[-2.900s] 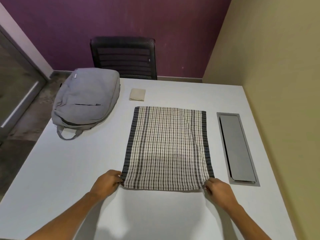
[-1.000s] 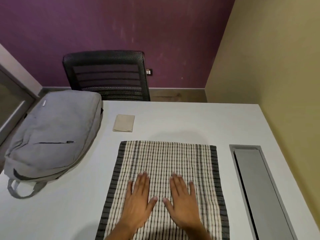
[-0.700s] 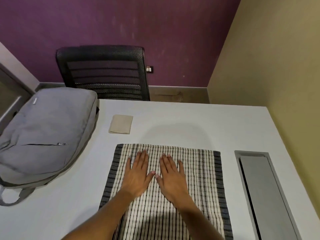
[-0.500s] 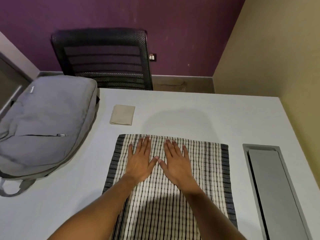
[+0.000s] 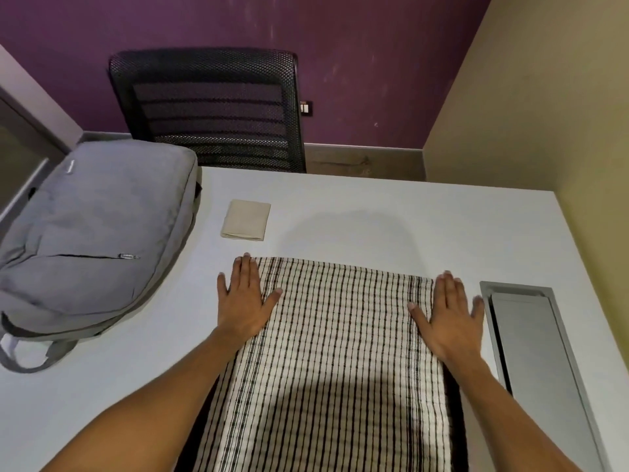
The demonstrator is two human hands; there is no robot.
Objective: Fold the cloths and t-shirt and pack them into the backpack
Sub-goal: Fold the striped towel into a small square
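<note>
Pressing flat, my left hand (image 5: 243,303) & right hand (image 5: 449,316) lay palms-down, fingers spread, gripping nothing, on opposite side edges of the checked cloth (image 5: 340,352) on the table (image 5: 374,212); backpack (image 5: 92,233) sat far left w/ zip shut.

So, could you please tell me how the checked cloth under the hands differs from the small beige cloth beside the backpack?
The checked cloth is far larger than the beige cloth. The checked cloth has dark lines on cream; the beige cloth is plain. The checked cloth lies spread out with the left hand and right hand flat on it; the beige cloth is folded small and untouched. Both lie on the white table.
</note>
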